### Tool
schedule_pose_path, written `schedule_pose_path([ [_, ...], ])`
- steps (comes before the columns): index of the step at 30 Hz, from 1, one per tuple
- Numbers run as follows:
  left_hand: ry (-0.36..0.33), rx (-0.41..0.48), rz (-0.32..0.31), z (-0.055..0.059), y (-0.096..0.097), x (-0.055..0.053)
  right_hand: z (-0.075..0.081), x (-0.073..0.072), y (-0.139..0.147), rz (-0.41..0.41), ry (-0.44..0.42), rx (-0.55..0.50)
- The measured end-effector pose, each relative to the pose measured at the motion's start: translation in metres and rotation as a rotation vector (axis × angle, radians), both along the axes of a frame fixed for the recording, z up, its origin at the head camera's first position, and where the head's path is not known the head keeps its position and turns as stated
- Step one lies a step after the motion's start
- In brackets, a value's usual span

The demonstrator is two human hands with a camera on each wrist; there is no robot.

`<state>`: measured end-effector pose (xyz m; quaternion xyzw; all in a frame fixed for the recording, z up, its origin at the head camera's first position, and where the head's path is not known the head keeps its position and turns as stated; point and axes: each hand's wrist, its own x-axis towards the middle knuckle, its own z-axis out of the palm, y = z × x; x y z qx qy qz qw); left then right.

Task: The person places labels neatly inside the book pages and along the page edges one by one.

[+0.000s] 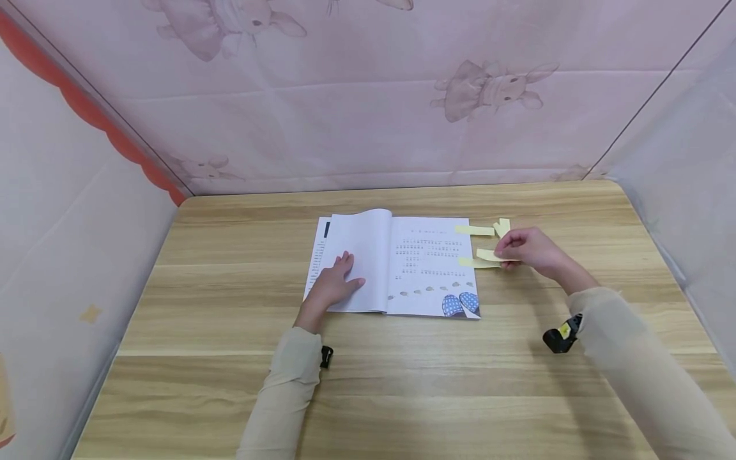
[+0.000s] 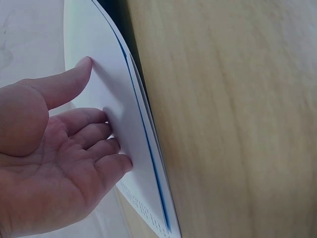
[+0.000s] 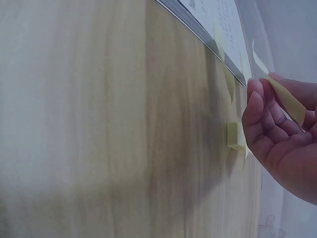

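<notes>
yellow paper strip point(image 1: 490, 255) pinched between thumb and fingers of the right hand point(image 1: 531, 249), just beside the right edge of the book point(image 1: 402, 265), one end toward its pages. seen from the right wrist, bent, raised clear of the tabletop point(image 1: 437, 383), with a curling tip. in the head view, just below the held piece and crossing the book's right edge, a lower strip point(image 1: 480, 263), partly on the right page and partly past it. across the same edge, nearer the book's far right corner, an upper strip point(image 1: 474, 230), lying likewise. just right of the book, next to the right hand, a small yellow piece point(image 1: 501, 228); perhaps a pad, too small and partly covered to tell for sure.

on the book's left side, the left hand point(image 1: 335, 286), with nothing in its grasp, palm toward the paper, thumb spread away from the other fingers, fingertips resting on a blank leaf point(image 1: 365, 236). past that leaf's left edge, a printed page point(image 1: 314, 262) of the book. on the book's right page, lines of text, a row of small drawings, and at the near right corner two blue checked shapes point(image 1: 460, 303).

beyond the book's far edge, a pink cloth wall point(image 1: 368, 115) with rabbit figures. nearer than the book, beige sleeves point(image 1: 287, 383) and, to its lower right, a black wrist device point(image 1: 554, 342).
</notes>
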<state>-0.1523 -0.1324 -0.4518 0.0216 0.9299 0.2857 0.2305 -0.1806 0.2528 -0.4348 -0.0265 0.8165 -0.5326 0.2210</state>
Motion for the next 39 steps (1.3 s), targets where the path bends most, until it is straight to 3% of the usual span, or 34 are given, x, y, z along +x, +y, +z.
schedule_pose_path([
  [12, -0.002, 0.002, 0.004, -0.002, 0.0, 0.001, -0.009, 0.009, -0.012, 0.044, -0.043, -0.027],
  [39, 0.005, 0.01, 0.0, 0.0, 0.0, 0.001, -0.019, 0.015, -0.028, 0.157, -0.048, -0.021],
])
